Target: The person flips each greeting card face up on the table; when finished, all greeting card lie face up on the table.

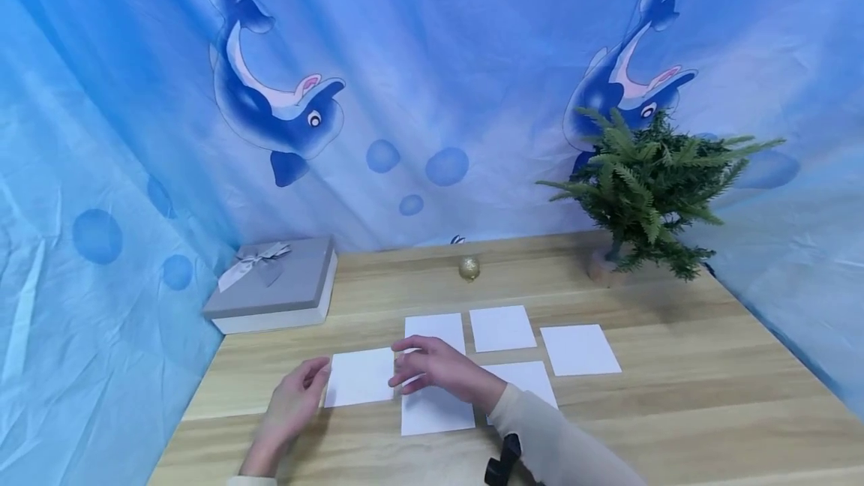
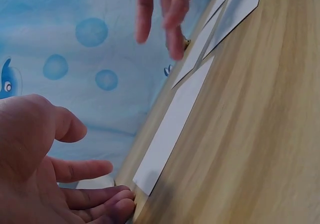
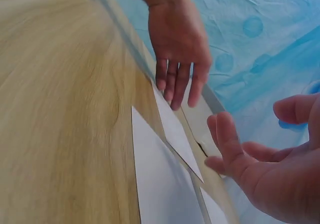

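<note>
Left hand (image 1: 297,396): lying loose, holding nothing, perhaps touching the leftmost white card (image 1: 359,377)
Right hand (image 1: 439,367): hanging loosely spread, gripping nothing, hovering opposite
Laid flat: that card, lying nearest the table's (image 1: 702,411) left edge, plus five others (image 1: 580,351)
Remaining: seemingly only aligning

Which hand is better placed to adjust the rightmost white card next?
Probably the right hand: it is over the middle cards, nearer the rightmost card, and holds nothing. The left hand is beside the leftmost card, on the opposite side of the layout.
</note>
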Available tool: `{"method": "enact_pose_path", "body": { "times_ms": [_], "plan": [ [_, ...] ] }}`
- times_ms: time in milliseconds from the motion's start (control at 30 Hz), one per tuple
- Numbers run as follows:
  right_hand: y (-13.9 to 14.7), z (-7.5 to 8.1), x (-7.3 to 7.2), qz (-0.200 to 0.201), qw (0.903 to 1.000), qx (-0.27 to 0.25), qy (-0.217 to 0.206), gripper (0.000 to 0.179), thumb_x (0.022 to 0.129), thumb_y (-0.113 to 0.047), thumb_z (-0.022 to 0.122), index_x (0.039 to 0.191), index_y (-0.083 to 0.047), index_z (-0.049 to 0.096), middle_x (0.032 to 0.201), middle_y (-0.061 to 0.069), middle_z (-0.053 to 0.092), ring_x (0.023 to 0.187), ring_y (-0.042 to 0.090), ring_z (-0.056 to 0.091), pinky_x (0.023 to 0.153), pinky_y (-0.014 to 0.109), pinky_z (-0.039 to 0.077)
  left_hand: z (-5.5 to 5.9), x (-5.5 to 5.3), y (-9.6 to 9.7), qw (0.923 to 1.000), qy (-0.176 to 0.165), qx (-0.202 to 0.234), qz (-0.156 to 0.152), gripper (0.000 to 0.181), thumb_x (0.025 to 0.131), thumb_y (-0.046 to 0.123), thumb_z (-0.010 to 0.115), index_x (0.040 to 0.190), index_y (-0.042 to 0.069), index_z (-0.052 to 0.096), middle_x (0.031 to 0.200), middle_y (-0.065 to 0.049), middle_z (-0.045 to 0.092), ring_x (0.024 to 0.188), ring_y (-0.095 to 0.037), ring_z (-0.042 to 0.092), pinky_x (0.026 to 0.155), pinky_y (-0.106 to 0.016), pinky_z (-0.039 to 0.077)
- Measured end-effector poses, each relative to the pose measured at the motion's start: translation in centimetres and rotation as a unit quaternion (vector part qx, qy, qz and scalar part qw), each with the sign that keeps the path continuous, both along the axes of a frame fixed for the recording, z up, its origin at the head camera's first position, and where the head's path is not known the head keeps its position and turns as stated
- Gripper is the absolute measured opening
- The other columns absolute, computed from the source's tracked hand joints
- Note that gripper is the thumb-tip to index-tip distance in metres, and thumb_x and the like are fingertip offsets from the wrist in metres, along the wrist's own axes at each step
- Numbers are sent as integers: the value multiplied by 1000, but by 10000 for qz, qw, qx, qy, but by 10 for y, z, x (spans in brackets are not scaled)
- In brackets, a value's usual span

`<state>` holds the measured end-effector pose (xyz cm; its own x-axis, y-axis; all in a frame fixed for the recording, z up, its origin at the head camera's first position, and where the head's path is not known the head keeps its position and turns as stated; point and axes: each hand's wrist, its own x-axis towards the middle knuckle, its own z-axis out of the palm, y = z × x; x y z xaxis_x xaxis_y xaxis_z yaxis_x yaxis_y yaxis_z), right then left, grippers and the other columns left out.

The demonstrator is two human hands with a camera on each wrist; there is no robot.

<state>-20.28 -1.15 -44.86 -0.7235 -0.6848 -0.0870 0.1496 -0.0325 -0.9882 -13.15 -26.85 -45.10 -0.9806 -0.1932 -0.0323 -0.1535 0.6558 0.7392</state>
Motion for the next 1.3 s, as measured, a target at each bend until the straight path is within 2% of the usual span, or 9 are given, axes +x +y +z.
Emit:
{"method": "enact_pose_path", "body": {
  "times_ms": [167, 367, 467, 567, 700, 833, 967, 1100, 1300],
  "plan": [
    [-3, -1, -1, -163, 9995, 101, -235, 47, 96, -14, 55, 135, 9, 44, 102, 25, 66, 100, 38, 68, 80, 39, 60, 1, -3, 5, 9997, 53, 253, 40, 44, 103, 24, 46, 137, -4, 48, 135, -26, 54, 125, -42, 51, 105, -55, 41],
    [-7, -5, -3, -129, 9991, -5, -404, 49, 94, -13, 55, 135, 11, 42, 108, 29, 64, 99, 35, 69, 82, 38, 59, 0, -3, 8, 9988, 128, 438, 150, 42, 103, 23, 45, 137, -1, 49, 135, -25, 55, 125, -41, 51, 104, -55, 42],
    [-9, -6, -6, -255, 9985, -69, -472, 48, 93, -13, 55, 134, 12, 45, 110, 28, 64, 98, 31, 69, 82, 36, 59, -2, -4, 12, 9977, 306, 476, 370, 38, 103, 22, 45, 134, 1, 53, 134, -23, 57, 123, -39, 52, 104, -53, 42],
    [-9, -7, -7, -482, 9972, -168, -545, 46, 92, -13, 57, 130, 11, 49, 110, 24, 66, 95, 26, 69, 79, 33, 59, -4, -5, 16, 9941, 507, 639, 711, 34, 103, 20, 45, 130, 3, 58, 132, -20, 59, 119, -34, 56, 100, -43, 46],
    [-9, -8, -7, -718, 9960, -283, -460, 42, 92, -11, 58, 127, 11, 53, 105, 18, 69, 89, 19, 68, 75, 28, 56, -4, -6, 20, 9816, 684, 1367, 1146, 30, 102, 16, 46, 126, 5, 60, 129, -15, 61, 113, -20, 57, 88, -19, 48],
    [-8, -8, -8, -763, 9962, -308, -269, 38, 93, -9, 58, 126, 10, 56, 103, 15, 69, 88, 16, 66, 75, 27, 55, -2, -6, 22, 9656, 1076, 1935, 1361, 27, 100, 9, 46, 122, 2, 61, 123, -16, 63, 103, -6, 58, 83, -8, 46],
    [-9, -9, -7, -849, 9958, -333, 16, 35, 94, -6, 59, 125, 10, 57, 105, 14, 69, 91, 18, 67, 79, 31, 57, 0, -5, 21, 9574, 1423, 2109, 1363, 26, 98, 2, 46, 118, 1, 62, 121, -15, 64, 100, 2, 57, 86, -5, 44],
    [-11, -11, -4, -971, 9937, -356, 437, 35, 92, 1, 60, 125, 11, 57, 105, 16, 68, 96, 26, 68, 84, 35, 58, 0, -4, 20, 9483, 1583, 2439, 1275, 31, 97, -5, 40, 121, -1, 60, 126, -14, 61, 107, 0, 57, 91, -7, 44],
    [-15, -14, 2, -1408, 9829, -65, 1185, 32, 89, 3, 64, 121, 8, 62, 105, 17, 68, 97, 26, 68, 82, 24, 57, -1, -2, 22, 9361, 1917, 2697, 1189, 30, 94, -10, 46, 119, -5, 60, 126, -13, 60, 113, -4, 59, 94, -12, 46]
  ]
}}
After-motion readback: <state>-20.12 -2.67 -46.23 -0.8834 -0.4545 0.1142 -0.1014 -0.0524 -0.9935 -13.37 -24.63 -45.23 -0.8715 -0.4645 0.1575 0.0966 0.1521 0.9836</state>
